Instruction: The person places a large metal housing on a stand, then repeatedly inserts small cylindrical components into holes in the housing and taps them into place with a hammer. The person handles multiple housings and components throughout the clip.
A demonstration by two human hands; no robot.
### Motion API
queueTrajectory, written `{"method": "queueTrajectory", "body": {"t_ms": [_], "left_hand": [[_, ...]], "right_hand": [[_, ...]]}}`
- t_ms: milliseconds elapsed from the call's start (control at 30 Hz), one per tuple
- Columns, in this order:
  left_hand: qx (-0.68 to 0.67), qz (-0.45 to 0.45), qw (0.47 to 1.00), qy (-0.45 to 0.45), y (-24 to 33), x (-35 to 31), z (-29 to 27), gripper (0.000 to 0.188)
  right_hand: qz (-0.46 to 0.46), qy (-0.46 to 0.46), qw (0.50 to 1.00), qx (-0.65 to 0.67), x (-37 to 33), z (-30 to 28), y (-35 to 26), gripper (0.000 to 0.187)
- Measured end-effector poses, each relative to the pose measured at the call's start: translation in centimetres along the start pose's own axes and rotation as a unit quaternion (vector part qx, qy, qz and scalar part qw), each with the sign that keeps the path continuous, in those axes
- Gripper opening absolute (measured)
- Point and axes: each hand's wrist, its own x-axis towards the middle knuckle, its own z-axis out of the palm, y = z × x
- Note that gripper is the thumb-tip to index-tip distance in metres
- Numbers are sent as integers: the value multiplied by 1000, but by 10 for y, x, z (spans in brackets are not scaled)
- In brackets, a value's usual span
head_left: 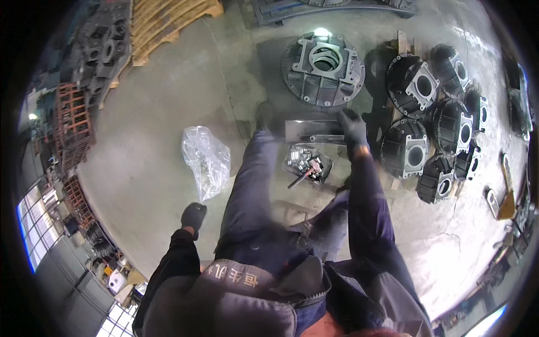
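Note:
My right hand (354, 132), in a dark glove, reaches forward to the right end of a shallow dark rectangular tray (295, 130). A metal rod-like tool (327, 138) lies along the tray's near side. The right fingertips are blurred and dark, so whether they grip the tray's edge is unclear. Just nearer is an open plastic bag (324, 178) of shiny small metal parts (298, 156), with a red-and-black hand tool (306, 172) on top. My left hand (193, 218), gloved too, hangs low at the left, fingers curled, nothing visible in it.
Ahead stands a large round cast housing (323, 92) with a square flange. Several similar dark housings (414, 90) sit at the right. A clear plastic bag (205, 163) lies on the floor left of my leg. A wooden pallet (160, 25) and orange racks (73, 124) line the left.

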Motion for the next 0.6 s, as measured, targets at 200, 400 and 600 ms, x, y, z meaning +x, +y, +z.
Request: {"method": "queueTrajectory", "body": {"t_ms": [200,400,600], "left_hand": [[148,139,972,122,-107,-7,25,30],[-155,-227,952,-136,-82,-107,70,25],[-195,-261,934,-147,-37,-144,88,20]], "right_hand": [[-93,54,926,-361,181,93,-39,64],[-97,24,860,-500,314,148,-14,75],[12,90,927,-363,315,142,-1,74]]}}
